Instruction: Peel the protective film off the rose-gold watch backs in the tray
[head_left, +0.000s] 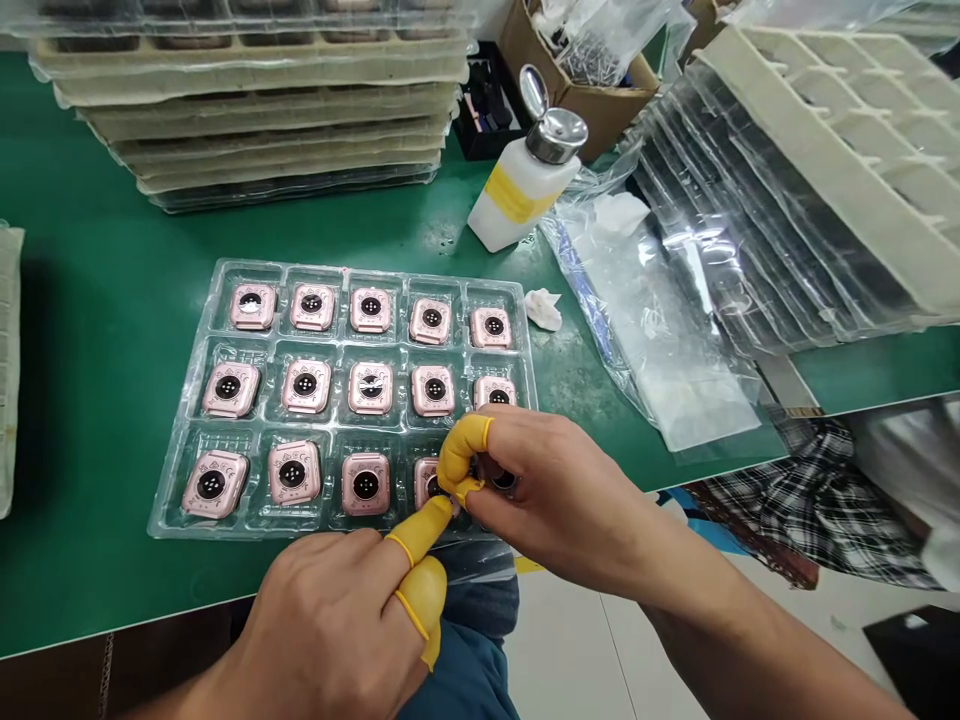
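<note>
A clear plastic tray holds several pink smartwatch cases in its compartments, backs up with black round sensors. My right hand, with yellow finger cots on thumb and index finger, is bent over the tray's front right corner. Its fingertips are pinched at the right edge of a watch case in the front row; anything between them is hidden. From the front, my left hand stretches its index finger, in a yellow cot, to the same case, close against the right fingertips. Its cot-covered thumb is apart from the index finger.
Stacked trays stand at the back left, and more trays lean at the right. Behind the tray is a white pump bottle, its lid raised. A crumpled tissue, a plastic bag and a cardboard box lie around it.
</note>
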